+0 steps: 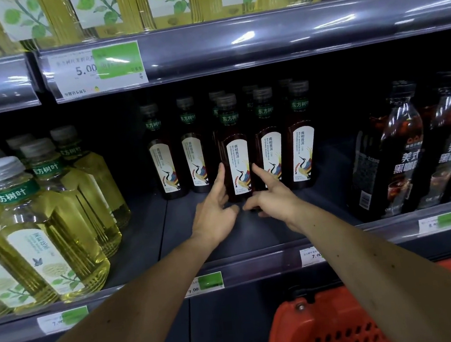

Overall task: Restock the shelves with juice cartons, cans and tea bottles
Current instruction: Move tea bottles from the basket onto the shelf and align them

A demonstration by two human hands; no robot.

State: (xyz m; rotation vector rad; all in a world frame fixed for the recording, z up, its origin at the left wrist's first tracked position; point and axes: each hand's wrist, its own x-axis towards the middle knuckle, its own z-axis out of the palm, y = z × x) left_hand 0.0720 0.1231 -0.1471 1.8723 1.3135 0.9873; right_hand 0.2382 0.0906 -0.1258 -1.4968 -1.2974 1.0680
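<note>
We had our left hand (213, 205) open, its straight fingers touching the left side of a dark tea bottle (235, 147). Our right hand (272, 194) was open too, with one finger against the bottle's right side. That bottle stood upright on the shelf (170, 236), a bit in front of more dark tea bottles (268, 139). Left of it stood yellow tea bottles (45, 229). Right of it stood black coffee bottles (398, 151). Below it was a red basket (324, 326).

Dark tea bottle (235, 153) upright on shelf (225, 242)
</note>
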